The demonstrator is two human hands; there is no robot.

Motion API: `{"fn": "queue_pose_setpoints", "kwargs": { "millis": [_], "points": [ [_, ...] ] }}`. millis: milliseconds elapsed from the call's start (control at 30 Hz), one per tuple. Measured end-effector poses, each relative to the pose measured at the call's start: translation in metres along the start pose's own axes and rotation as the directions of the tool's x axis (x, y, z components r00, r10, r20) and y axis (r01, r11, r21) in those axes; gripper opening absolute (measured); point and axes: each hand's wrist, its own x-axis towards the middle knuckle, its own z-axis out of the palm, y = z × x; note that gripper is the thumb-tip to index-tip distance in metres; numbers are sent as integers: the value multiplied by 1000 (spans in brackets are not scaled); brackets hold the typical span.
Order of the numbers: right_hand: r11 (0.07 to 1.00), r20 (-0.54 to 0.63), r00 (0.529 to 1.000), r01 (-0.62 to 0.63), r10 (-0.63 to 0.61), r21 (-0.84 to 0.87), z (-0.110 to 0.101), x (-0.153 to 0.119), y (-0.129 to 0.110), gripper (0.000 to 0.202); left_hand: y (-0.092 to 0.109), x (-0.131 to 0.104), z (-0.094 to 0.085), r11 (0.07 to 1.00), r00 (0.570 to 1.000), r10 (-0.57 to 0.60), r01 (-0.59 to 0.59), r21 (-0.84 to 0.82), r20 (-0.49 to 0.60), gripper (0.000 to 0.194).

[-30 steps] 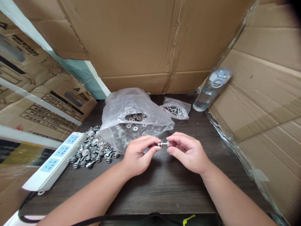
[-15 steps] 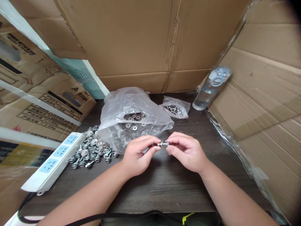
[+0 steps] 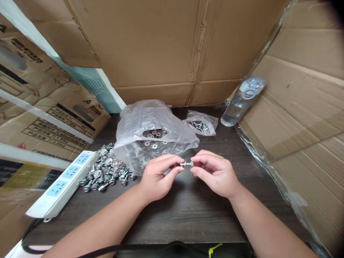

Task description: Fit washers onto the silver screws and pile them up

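A small silvery bolt (image 3: 189,164) lies level between my two hands, above the dark table. My left hand (image 3: 160,177) is closed in a pinch at its left end, where a thin washer (image 3: 185,164) sits around the shank. Whether a nut is also under those fingertips I cannot make out. At the other end, my right hand (image 3: 215,173) pinches the hexagonal head between thumb and forefinger. Just behind the hands lies a clear plastic bag (image 3: 150,114) with loose washers (image 3: 155,146) showing at its opening. A heap of flanged bolts (image 3: 107,168) rests to the left.
Left of the heap is a white power strip (image 3: 63,186). A small zip bag of screws (image 3: 201,125) and a water bottle (image 3: 239,107) stand at the back right. Cardboard walls (image 3: 161,46) enclose the table (image 3: 188,218); a black cable (image 3: 129,247) crosses its front edge.
The hands stay almost in place, still pinching the bolt at both ends. The washer looks slightly more turned on the shank. The whole view has shifted very slightly.
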Motion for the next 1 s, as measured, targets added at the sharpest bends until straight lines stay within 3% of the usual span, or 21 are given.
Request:
{"fn": "queue_pose_setpoints", "kwargs": {
  "millis": [300, 500, 700, 767, 1000],
  "points": [
    [1000, 26, 1000, 7, -7, -27, -2, 1, -2, 14, 0, -1, 0, 1000, 1000, 13, -14, 14, 17, 14],
    [994, -154, 982, 105, -111, -42, -9, -2, -9, 8, 1, 0, 0, 1000, 1000, 4, -4, 14, -28, 11],
    [970, -452, 873, 235, -182, 63, -16, -4, -7, 36, 1, -1, 0, 1000, 999, 18, -17, 18, -43, 10],
    [964, -493, 855, 245, -162, 107, -18, -4, -5, 39, 0, -1, 0, 1000, 999, 19, -18, 21, -39, 11],
    [957, -509, 856, 219, -95, 189, -19, -4, -5, 43, 0, -1, 0, 1000, 999, 19, -18, 23, -42, 13]
  ]
}}
